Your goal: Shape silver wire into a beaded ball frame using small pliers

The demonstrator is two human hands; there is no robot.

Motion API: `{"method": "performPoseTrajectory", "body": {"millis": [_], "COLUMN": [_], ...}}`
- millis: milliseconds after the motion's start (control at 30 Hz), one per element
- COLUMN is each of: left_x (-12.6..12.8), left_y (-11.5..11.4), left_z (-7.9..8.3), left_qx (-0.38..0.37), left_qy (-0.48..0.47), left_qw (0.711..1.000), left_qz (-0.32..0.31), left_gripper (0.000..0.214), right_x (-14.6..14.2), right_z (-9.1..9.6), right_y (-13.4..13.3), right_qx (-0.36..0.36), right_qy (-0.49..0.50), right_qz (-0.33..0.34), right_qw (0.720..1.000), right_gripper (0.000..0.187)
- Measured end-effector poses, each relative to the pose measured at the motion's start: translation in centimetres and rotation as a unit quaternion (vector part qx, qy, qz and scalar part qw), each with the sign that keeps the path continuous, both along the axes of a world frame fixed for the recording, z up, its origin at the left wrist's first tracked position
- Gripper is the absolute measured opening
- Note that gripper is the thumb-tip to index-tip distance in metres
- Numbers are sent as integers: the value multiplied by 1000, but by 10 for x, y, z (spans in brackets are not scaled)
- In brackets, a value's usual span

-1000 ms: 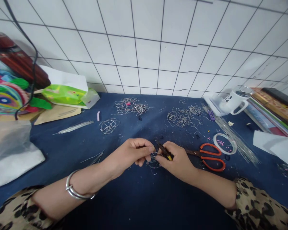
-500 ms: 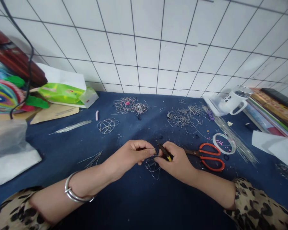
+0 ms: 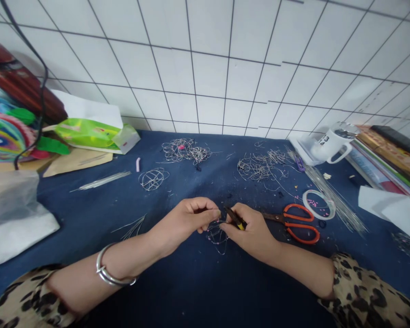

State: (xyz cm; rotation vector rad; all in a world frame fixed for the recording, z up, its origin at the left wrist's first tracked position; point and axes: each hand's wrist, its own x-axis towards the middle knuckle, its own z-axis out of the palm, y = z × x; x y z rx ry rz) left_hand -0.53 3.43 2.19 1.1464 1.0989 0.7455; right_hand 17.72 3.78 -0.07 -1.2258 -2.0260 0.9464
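Note:
My left hand (image 3: 196, 216) is closed, thumb and forefinger pinching the thin wire of a small beaded wire frame (image 3: 217, 237). That frame hangs just below my fingertips, with tiny pink beads along its wires. Pliers (image 3: 237, 218) with dark jaws and a yellow mark on the handle sit in my right hand (image 3: 251, 230), which is closed around them. My right thumb and fingertip also lie at the frame's upper edge. Beside the right hand, scissors with orange handles (image 3: 300, 223) rest on the dark blue cloth (image 3: 177, 291).
Tangled wire pieces (image 3: 184, 150) and another wire heap (image 3: 263, 165) lie toward the wall. A round wire frame (image 3: 153, 179) is left of them. At right are a dish of pink beads (image 3: 319, 205), straight wires (image 3: 341, 205) and a white mug (image 3: 335, 143). A plastic bag (image 3: 17, 223) lies left.
My left fingers have shifted slightly at the wire, and the pliers' tip has turned a little in my right hand. Everything else stays put.

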Motion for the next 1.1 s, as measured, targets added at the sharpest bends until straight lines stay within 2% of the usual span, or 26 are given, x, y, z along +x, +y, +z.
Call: {"method": "performPoseTrajectory", "body": {"millis": [300, 533, 733, 1100], "left_x": [1, -2, -3, -2], "left_y": [-1, -2, -2, -3], "left_z": [2, 2, 4, 5], "left_qx": [42, 64, 31, 21], "left_qy": [15, 51, 58, 67], "left_qw": [999, 996, 997, 996], "left_qz": [3, -31, -52, -48], "left_gripper": [16, 15, 18, 16], "right_x": [3, 4, 4, 4], "right_z": [2, 2, 3, 0], "right_y": [-1, -2, -2, -3], "right_qx": [1, 6, 5, -21], "right_qy": [26, 35, 37, 40], "right_qz": [38, 17, -2, -2], "right_qw": [999, 999, 999, 999], "right_gripper": [11, 12, 9, 5]}}
